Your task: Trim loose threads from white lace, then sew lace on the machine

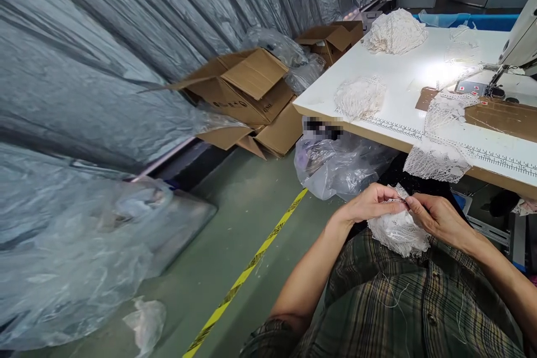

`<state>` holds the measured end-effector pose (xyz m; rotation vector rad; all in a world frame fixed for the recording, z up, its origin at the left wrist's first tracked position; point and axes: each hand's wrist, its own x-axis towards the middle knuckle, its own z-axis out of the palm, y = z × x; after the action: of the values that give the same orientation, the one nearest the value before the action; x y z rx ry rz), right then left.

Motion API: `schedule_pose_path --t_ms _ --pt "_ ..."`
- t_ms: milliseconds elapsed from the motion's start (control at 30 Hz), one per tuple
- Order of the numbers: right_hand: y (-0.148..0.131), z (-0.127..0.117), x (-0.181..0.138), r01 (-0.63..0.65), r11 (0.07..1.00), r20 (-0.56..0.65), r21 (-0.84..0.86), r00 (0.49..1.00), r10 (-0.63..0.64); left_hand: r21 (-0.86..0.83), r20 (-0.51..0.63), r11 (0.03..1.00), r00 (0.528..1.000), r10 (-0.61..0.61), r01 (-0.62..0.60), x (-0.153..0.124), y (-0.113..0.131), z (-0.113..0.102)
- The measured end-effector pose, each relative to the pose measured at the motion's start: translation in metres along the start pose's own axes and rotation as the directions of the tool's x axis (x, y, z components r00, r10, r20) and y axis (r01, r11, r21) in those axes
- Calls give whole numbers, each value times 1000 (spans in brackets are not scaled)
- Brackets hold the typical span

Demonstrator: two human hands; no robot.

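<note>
Over my lap, a bunched piece of white lace [398, 235] hangs beneath both hands. My left hand [377, 204] pinches the upper edge of the lace, fingers closed. Close beside it, my right hand [438, 217] is closed too, thumb and finger pressed on a small dark, thin thing [403, 200] at the lace edge; its kind is too small to tell. Another lace strip [438, 159] runs from the sewing machine [518, 39] over the table's front edge, apart from my hands.
On the white table [398, 72] lie a nearer lace pile [361, 98] and a farther lace pile [396, 32]. Open cardboard boxes [251, 84] stand left of it. A plastic bag [339, 165] sits under the table corner. Yellow tape [251, 265] crosses the floor beside a silvery curtain [104, 39].
</note>
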<state>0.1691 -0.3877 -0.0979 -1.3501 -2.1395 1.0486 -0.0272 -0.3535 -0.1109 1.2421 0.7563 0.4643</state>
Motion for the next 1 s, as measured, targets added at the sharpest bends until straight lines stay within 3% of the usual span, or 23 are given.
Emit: schedule_pose_path --t_ms 200,300,400,567,633,733,867,1000 --pt "3 3 3 -30 999 -54 -19 998 29 -17 -17 1000 1000 -11 11 0 -3 0" --pt "8 7 -4 -64 986 -30 154 997 70 -25 -33 999 999 -25 25 -1 -3 1" --pt "12 11 -15 -86 950 76 299 995 66 -7 -59 1000 998 -31 31 0 -3 0" --pt "16 8 -27 -101 968 117 232 990 75 236 -210 969 970 118 -67 13 -10 -6" --pt "17 3 -29 -110 983 88 147 991 98 323 -316 941 925 210 -104 24 -12 -8" --pt "15 -7 -29 -133 988 33 79 991 131 299 -406 941 871 276 -158 43 -12 -8" --pt "12 -17 -28 -70 992 -139 103 987 84 257 -369 937 872 322 -237 54 -2 3" --pt "12 -18 -24 -52 986 -335 157 937 103 482 -285 850 879 383 -214 41 4 23"
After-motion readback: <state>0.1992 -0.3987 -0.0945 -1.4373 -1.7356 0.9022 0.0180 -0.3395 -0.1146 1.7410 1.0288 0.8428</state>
